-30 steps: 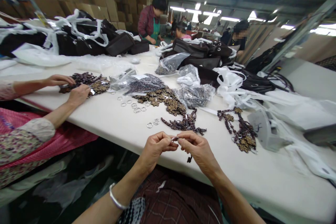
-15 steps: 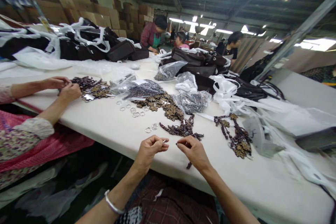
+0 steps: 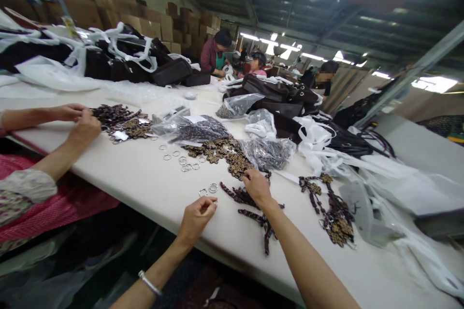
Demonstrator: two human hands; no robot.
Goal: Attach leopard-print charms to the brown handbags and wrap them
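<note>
My left hand [image 3: 198,216] is closed in a pinch just in front of two metal rings [image 3: 213,187], with a small metallic bit showing at the fingertips. Farther forward, my right hand [image 3: 256,185] has its fingers closed at the near edge of the flower-shaped tan and black pieces [image 3: 237,158]; what its fingertips hold is hidden. Dark beaded strands [image 3: 235,195] lie beneath and beside my right hand. Another dark strand [image 3: 267,240] lies nearer the table's front edge. More metal rings [image 3: 186,167] are scattered left of the flower pieces.
A co-worker's hands [image 3: 85,125] are at the left beside a dark pile [image 3: 114,115]. Clear plastic bags [image 3: 203,127] lie behind the flower pieces. Strands with flowers [image 3: 337,224] and a grey-white holder [image 3: 369,215] are at the right. Dark bags [image 3: 270,89] stand behind.
My right hand has moved forward to the flower pieces. My left hand has shifted slightly left and down. A dark strand now shows near the front edge. The co-worker's hands have moved left.
</note>
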